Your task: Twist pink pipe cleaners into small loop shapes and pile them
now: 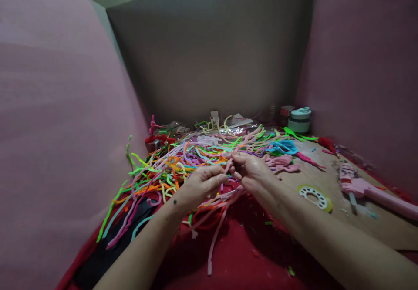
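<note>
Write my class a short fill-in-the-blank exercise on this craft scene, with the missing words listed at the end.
1. The left hand and right hand hold a pipe cleaner coloured ____.
2. The glue gun lies to the ____ of the tape roll.
3. Between the forearms, the cloth is coloured ____.

Missing words: pink; right; red.
</note>
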Available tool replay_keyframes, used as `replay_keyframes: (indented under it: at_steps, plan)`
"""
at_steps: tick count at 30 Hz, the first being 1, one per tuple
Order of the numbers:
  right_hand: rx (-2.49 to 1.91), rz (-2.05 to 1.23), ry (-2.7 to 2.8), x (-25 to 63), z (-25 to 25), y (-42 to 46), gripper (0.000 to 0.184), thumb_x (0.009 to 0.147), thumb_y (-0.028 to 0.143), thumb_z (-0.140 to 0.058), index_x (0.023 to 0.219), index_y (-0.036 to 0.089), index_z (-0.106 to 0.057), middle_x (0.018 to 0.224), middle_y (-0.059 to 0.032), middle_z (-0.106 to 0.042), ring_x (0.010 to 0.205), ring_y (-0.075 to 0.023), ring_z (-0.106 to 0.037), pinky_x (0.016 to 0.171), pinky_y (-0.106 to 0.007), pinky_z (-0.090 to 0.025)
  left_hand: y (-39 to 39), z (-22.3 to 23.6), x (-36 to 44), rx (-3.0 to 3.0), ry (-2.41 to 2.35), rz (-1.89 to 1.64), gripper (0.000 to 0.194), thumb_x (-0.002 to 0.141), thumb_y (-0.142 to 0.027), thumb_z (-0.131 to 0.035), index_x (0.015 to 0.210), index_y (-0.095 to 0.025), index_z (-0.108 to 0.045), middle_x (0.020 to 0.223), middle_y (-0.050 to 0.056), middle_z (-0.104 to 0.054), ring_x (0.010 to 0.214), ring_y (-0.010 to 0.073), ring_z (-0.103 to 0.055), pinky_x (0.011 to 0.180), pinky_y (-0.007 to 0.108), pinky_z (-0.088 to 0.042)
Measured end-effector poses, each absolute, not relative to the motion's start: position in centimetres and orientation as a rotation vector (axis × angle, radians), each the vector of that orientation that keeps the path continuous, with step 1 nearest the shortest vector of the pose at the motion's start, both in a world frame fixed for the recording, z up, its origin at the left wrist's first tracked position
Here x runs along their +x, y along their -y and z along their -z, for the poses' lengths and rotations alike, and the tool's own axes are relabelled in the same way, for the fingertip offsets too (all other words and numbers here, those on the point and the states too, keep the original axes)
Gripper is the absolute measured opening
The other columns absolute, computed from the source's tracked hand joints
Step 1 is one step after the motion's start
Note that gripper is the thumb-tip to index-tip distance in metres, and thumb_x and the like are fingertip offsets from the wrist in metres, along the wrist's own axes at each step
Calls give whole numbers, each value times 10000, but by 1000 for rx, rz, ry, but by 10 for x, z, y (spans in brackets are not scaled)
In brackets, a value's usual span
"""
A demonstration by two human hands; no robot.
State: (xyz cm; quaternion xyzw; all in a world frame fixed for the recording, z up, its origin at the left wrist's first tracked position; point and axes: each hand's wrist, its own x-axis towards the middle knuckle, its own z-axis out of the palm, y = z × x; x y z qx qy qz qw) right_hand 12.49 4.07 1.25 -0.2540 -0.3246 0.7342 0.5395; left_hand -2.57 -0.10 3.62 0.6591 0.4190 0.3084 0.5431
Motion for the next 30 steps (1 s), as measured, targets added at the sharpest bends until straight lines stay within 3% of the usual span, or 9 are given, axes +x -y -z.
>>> replay_keyframes:
  at_steps: [4,7,16,19,22,30]
  plan:
    - [-625,-1792,537,131,-13,-44,181,806,106,-485,640,131,-554,554,-29,-596,476,-101,-535,463,-199,-418,1,-27,-34,1534,-1018,-630,273,790,-401,-548,711,-142,-517,439,-77,-350,383,37,-281,387,177,-216]
    - [-556,-1799,361,139,-17,-50,180,844,109,-448,687,146,-529,585,-22,-597,508,-106,-553,520,-230,-459,2,-25,-43,1496,-1023,-537,276,787,-411,-548,761,-136,-553,426,-80,-338,369,37,-258,383,185,-200]
    - [-540,-1700,346,160,-20,-65,186,859,111,-426,690,143,-496,450,49,-418,364,-45,-336,364,-145,-291,2,-33,-54,1547,-1058,-377,288,777,-408,-554,780,-126,-614,477,-71,-287,417,42,-221,410,191,-186]
    - [-557,-1678,357,164,-22,-66,217,866,86,-379,684,143,-482,415,60,-386,336,-43,-288,340,-146,-257,2,-35,-55,1616,-1087,-328,311,772,-433,-547,765,-129,-614,500,-58,-323,432,46,-251,419,186,-206]
    - [-584,-1703,380,167,-24,-64,243,874,95,-354,670,147,-476,349,93,-259,297,-49,-180,306,-161,-193,1,-38,-60,1675,-1127,-323,316,767,-441,-548,758,-133,-619,532,-42,-377,448,52,-298,430,182,-239]
    - [-485,-1691,340,171,-31,-58,261,915,137,-338,697,153,-480,350,98,-232,302,-50,-181,318,-167,-193,-9,-39,-79,1620,-1248,-655,268,763,-369,-579,722,-110,-635,453,-56,-366,409,35,-284,398,162,-193]
